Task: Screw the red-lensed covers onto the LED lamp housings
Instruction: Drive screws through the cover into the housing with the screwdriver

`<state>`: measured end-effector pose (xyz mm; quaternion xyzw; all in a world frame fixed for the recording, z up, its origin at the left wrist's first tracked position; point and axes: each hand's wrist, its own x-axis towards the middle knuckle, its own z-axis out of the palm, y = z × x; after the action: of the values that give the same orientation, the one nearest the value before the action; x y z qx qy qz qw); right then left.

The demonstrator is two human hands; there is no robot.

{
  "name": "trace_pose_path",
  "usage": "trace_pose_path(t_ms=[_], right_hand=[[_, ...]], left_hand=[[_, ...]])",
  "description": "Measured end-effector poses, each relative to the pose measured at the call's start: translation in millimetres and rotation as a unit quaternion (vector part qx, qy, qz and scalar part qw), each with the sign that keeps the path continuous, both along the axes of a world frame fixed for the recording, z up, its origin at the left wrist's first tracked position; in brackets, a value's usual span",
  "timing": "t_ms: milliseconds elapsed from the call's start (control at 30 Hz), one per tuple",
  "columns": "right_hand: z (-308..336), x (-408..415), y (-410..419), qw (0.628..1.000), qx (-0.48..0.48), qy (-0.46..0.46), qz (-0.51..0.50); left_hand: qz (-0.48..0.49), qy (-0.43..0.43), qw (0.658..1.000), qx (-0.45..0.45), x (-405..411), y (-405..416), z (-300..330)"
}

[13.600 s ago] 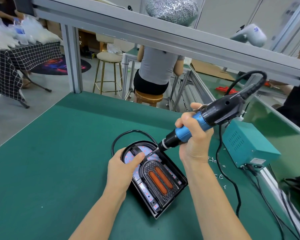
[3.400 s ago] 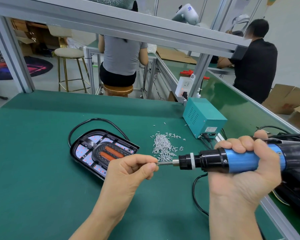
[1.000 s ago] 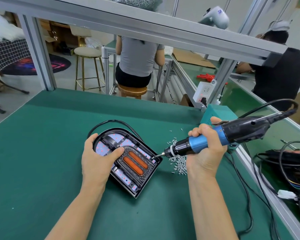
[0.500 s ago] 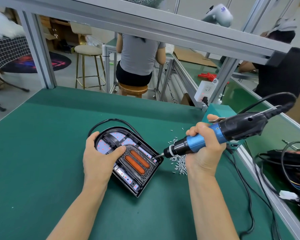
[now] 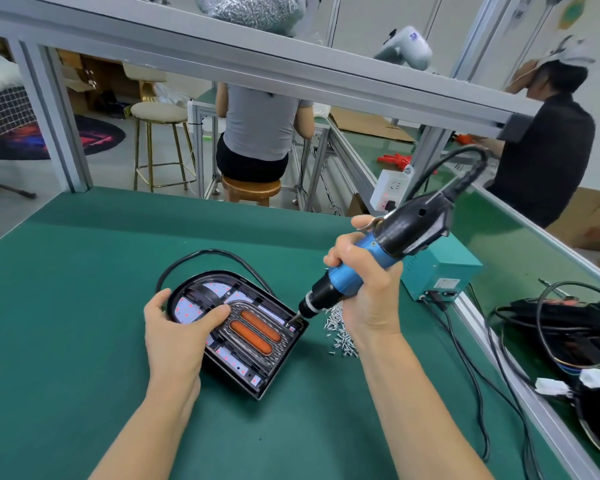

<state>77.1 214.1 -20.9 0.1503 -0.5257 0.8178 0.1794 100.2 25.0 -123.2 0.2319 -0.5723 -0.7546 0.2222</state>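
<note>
A black LED lamp housing [image 5: 257,379] lies on the green table [image 5: 66,323], carrying a ribbed cover with two red lenses [image 5: 255,330]. My left hand [image 5: 174,337] grips the housing's rounded left end, thumb over the far rim and fingers laid on top. My right hand [image 5: 364,289] grips a blue and black electric screwdriver [image 5: 371,261], held steeply. Its bit tip touches the housing's right corner [image 5: 293,318]. A pile of small silver screws [image 5: 340,332] lies just right of the housing.
A teal power box [image 5: 440,275] stands at the right edge, with black cables [image 5: 568,327] and a white connector [image 5: 551,389] beyond the rail. The lamp's black cord [image 5: 201,256] loops behind the housing. An aluminium frame bar [image 5: 291,71] crosses overhead. Two people sit at benches behind.
My right hand has raised the screwdriver to a steeper angle and set its bit down into the housing's right corner. My left hand keeps its hold on the rounded end.
</note>
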Motion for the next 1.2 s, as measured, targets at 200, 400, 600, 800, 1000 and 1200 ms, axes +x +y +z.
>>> trace_pose_path(t_ms=[200,400,600,800,1000,1200], right_hand=[[10.3,-4.5,0.7,0.997,0.043,-0.018,0.055],[11.3,-1.8,-5.4,0.998,0.038,-0.027,0.031],[14.5,-1.5,-9.2,0.998,0.049,-0.02,0.036],[12.8,-2.4,-8.6,0.998,0.047,-0.023,0.033],[12.1,-3.4,-9.0,0.999,0.042,-0.026,0.02],[13.3,-2.1,-7.6,0.998,0.052,-0.012,0.033]], left_hand=[[-0.012,0.005,1.0,0.001,-0.5,0.0,0.4],[-0.012,0.004,1.0,-0.007,3.1,-0.2,-0.6],[-0.014,0.003,1.0,-0.014,3.9,-0.5,1.8],[-0.015,0.0,1.0,-0.021,5.4,-0.9,1.7],[-0.015,-0.003,1.0,-0.019,4.7,-2.0,1.1],[-0.016,0.002,1.0,-0.018,3.7,-0.6,1.6]])
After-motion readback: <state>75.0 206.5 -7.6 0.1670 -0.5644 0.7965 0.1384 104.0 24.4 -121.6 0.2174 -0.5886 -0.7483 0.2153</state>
